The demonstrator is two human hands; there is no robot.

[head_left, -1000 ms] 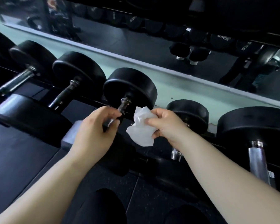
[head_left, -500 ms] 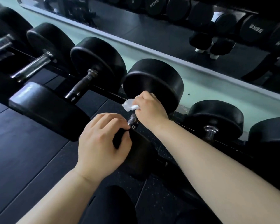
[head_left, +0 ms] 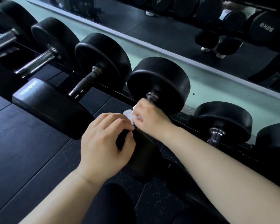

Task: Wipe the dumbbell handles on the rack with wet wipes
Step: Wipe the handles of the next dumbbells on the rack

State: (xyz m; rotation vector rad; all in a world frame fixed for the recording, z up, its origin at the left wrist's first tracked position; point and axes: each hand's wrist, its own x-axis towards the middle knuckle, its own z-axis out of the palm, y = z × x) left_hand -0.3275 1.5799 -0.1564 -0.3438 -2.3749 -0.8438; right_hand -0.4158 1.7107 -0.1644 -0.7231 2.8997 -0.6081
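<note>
A black dumbbell (head_left: 160,81) lies on the low rack in the middle of the view. My right hand (head_left: 149,117) wraps a white wet wipe (head_left: 128,113) round its metal handle, just below the far weight; the handle is almost fully hidden by hand and wipe. My left hand (head_left: 103,139) grips the top edge of the same dumbbell's near weight (head_left: 144,152), thumb on its face. My right hand is blurred.
More black dumbbells line the rack: one to the left with a dark handle (head_left: 86,81), another with a chrome handle (head_left: 34,63), and a smaller one (head_left: 221,120) on the right. A wall mirror (head_left: 168,31) runs behind. Dark rubber floor (head_left: 23,151) lies below.
My right hand brought the wipe from the air onto the handle and has slid down it toward the near weight. My left hand moved from the handle to the near weight's edge.
</note>
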